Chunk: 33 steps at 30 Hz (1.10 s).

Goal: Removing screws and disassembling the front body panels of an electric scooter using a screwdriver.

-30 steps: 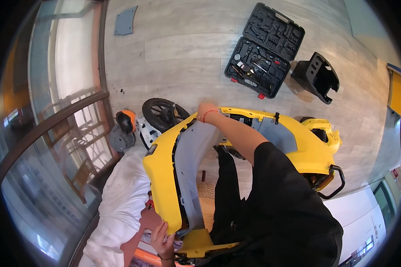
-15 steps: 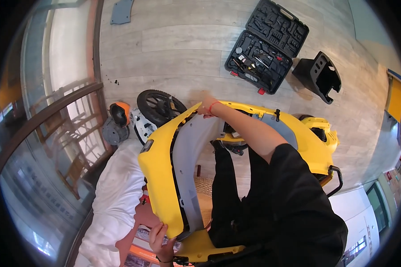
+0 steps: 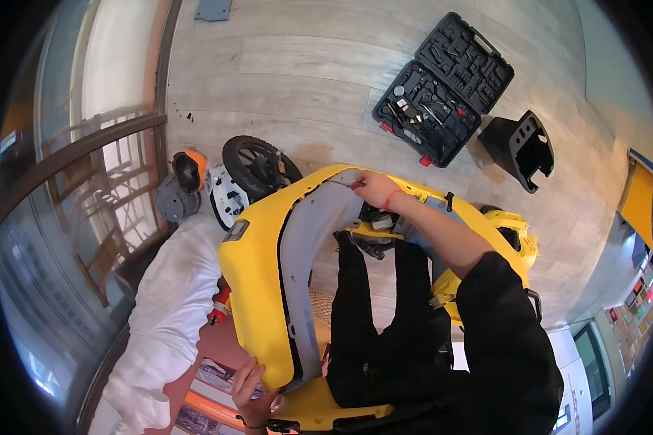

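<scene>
A yellow scooter body panel (image 3: 257, 290) with a grey inner panel (image 3: 297, 239) curves in front of me. My right hand (image 3: 377, 191) is closed at the far end of the grey panel, around what looks like a screwdriver (image 3: 358, 184) with a red handle. Its thin shaft points left against the grey surface. At the near end, my left hand (image 3: 249, 391) pinches the lower corner of the yellow panel, with its thumb partly hidden. A dark gap runs between the yellow and grey parts.
A black wheel (image 3: 257, 170) lies beyond the panel, near an orange-and-black part (image 3: 190, 171). An open black toolbox (image 3: 421, 112) and a black plastic housing (image 3: 519, 151) are on the floor (image 3: 297, 80). White fabric (image 3: 167, 304) spreads at left. A wooden railing (image 3: 72, 163) stands farther left.
My right hand has moved right and slightly nearer along the panel's far end; the tool now shows in it. My left hand keeps its place on the corner. The whole view has shifted slightly.
</scene>
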Available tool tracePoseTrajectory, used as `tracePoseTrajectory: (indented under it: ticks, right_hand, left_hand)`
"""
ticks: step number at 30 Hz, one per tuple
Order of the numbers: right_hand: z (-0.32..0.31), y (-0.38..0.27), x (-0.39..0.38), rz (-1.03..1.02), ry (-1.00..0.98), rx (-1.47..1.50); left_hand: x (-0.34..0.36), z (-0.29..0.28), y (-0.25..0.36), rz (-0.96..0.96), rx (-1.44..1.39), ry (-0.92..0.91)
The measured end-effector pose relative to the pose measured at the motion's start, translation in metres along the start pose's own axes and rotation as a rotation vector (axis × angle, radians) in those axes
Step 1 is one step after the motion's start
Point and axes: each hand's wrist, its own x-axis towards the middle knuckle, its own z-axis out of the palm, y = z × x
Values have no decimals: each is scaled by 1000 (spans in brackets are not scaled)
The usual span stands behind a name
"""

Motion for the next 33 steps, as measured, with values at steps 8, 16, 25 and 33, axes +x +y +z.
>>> tracePoseTrajectory:
  ticks: [8,16,25,33]
  right_hand:
    - [-40,-4,-2,120,0,2]
    - [-106,-56,21,92,149,-375]
    - [-83,-44,42,71,-75,-293]
    - [-98,-30,29,105,-19,-284]
  left_hand:
    - [1,1,-1,-10,-22,0]
    - [3,-3,9,14,-6,-14]
    - [0,3,-2,83,-14,13]
    - [6,0,7,30,-42,2]
